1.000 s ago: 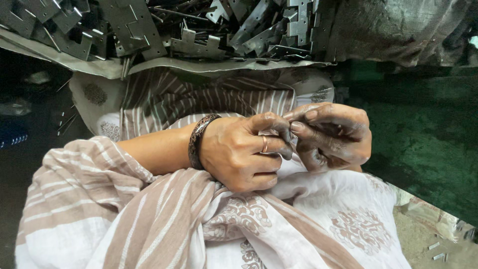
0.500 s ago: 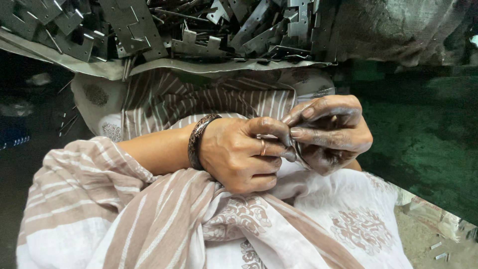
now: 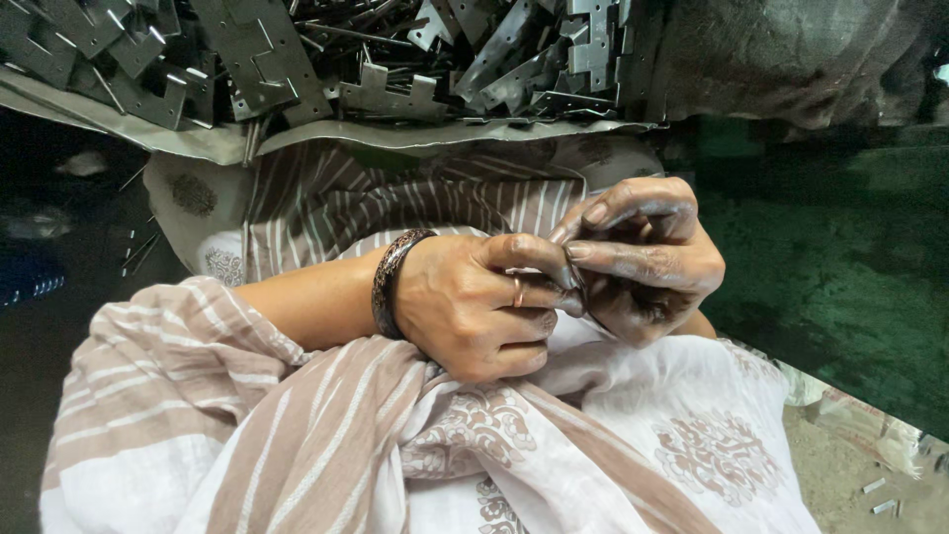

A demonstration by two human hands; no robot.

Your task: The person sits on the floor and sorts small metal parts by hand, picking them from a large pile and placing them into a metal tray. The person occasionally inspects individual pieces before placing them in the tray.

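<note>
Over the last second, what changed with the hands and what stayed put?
The right hand rose slightly and its fingers curled further over the small dark part pinched between both hands; the part itself is mostly hidden. The left hand kept its pinch, barely shifting. The bangle, striped cloth and metal pieces stayed as they were.

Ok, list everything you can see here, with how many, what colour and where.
metal hinge plates: a heap, grey, top, on a sheet
sheet: one, dull grey-beige, under the heap
striped cloth: one, brown and white, across the lap
floor: dark green, right
small metal bits: a few, pale, bottom right
bangle: one, dark, left wrist
ring: one, coppery, left finger
left hand: fingers pinched against the right
right hand: grimy, curled; contents hidden
</note>
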